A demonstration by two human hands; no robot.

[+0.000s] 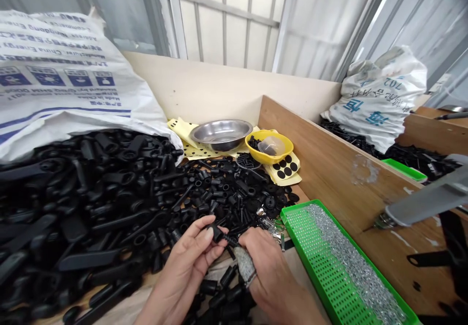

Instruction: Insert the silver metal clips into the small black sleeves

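My left hand is closed, pinching a small black plastic fitting between thumb and fingers. Close beside it, my right hand is curled shut round a thin, dark, ribbed piece that points toward the fitting. Whether the two pieces touch, I cannot tell. A grey wrap covers one finger of the right hand. Below and between the hands lie loose black cylindrical parts. Just beyond the fingertips spreads a heap of small black plastic parts.
A green perforated tray with small silvery metal pieces stands at right. Behind the heap are a steel bowl and a yellow bowl. A white sack spills black handles at left. A wooden divider and a grey tool flank the right.
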